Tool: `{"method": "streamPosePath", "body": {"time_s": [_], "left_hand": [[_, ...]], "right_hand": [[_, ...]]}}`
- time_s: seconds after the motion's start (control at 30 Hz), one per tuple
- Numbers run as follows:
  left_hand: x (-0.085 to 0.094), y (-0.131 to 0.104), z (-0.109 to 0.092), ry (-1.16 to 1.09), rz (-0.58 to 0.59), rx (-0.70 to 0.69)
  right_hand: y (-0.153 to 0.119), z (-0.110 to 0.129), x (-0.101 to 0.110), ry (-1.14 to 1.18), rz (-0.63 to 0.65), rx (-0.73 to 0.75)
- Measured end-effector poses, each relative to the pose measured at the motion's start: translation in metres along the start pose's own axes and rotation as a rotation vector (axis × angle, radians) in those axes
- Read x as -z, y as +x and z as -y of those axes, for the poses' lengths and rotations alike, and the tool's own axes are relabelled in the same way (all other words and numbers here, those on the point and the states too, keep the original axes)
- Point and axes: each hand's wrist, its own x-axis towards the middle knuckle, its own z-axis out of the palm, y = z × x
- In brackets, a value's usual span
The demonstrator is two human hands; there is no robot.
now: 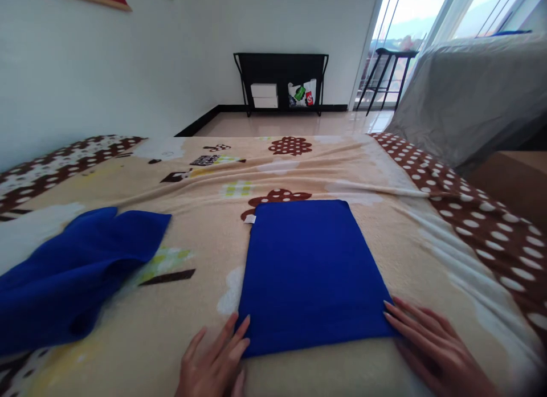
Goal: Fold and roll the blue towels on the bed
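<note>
In the head view, a small white tag (250, 219) sticks out from the far left edge of a folded blue cloth (311, 271); any writing on it is too small to read. Dark block lettering (205, 160) printed on the blanket (205, 226) farther off cannot be made out either.

The blanket is beige and softly wrinkled, patterned with clouds and brown dotted flowers, with a brown border (465, 215) of white polka dots along the right. Beyond it, a black rack (282, 61) stands on the glossy floor (277, 123) against a pale wall (200, 44), holding white boxes (264, 95) and a printed bag (312, 88). At far right are a dark stool (397, 53) by the window (414, 12) and something under a grey cover (478, 89).

The folded cloth lies flat in the near middle, a smooth, deep blue rectangle. A second blue cloth (81, 266) lies rumpled at left.

The left hand (213, 357) has its fingers spread, tips resting on the near left corner. The right hand (440, 346) lies with fingers extended, close together, touching the near right corner. Neither hand grips anything.
</note>
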Motion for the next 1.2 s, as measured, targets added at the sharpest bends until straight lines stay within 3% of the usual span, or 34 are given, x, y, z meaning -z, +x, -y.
{"method": "streamPosePath", "body": {"time_s": [0.1,0.27,0.4,0.5,0.57,0.6,0.67,0.73,0.8,0.87,0.97,1.07,1.2], "left_hand": [[0.003,0.004,-0.003,-0.024,-0.002,0.095],[0.006,0.006,0.009,-0.048,0.04,0.181],[0.004,0.021,0.011,0.012,0.083,0.239],[-0.008,0.04,-0.007,0.193,-0.002,0.388],[-0.022,0.052,-0.028,0.294,-0.157,0.442],[-0.03,0.057,-0.04,0.287,-0.232,0.405],[-0.045,0.063,-0.06,0.166,-0.295,0.196],[-0.053,0.06,-0.065,0.053,-0.222,-0.056],[-0.051,0.047,-0.05,0.081,-0.128,-0.205],[-0.04,0.028,-0.023,0.181,-0.058,-0.207],[-0.02,0.006,0.004,0.289,-0.01,-0.031],[-0.016,0.019,-0.011,0.344,-0.062,0.098],[-0.033,0.062,-0.047,0.219,-0.043,-0.162]], "right_hand": [[0.003,-0.001,-0.002,0.043,-0.043,-0.101],[0.01,-0.002,0.0,0.154,-0.069,-0.237],[0.029,-0.005,0.0,0.124,-0.018,-0.288],[0.047,0.007,-0.008,-0.106,-0.12,-0.38],[0.061,0.03,-0.014,-0.262,-0.276,-0.437],[0.069,0.045,-0.017,-0.281,-0.329,-0.407],[0.082,0.073,-0.021,-0.198,-0.318,-0.204],[0.089,0.089,-0.021,-0.05,-0.178,0.058],[0.084,0.081,-0.017,0.023,-0.051,0.172],[0.069,0.057,-0.01,0.013,-0.004,0.112],[0.048,0.025,-0.001,-0.057,-0.023,-0.044],[0.059,0.038,-0.001,-0.075,-0.101,-0.083],[0.099,0.081,-0.01,-0.014,-0.059,0.143]]}}
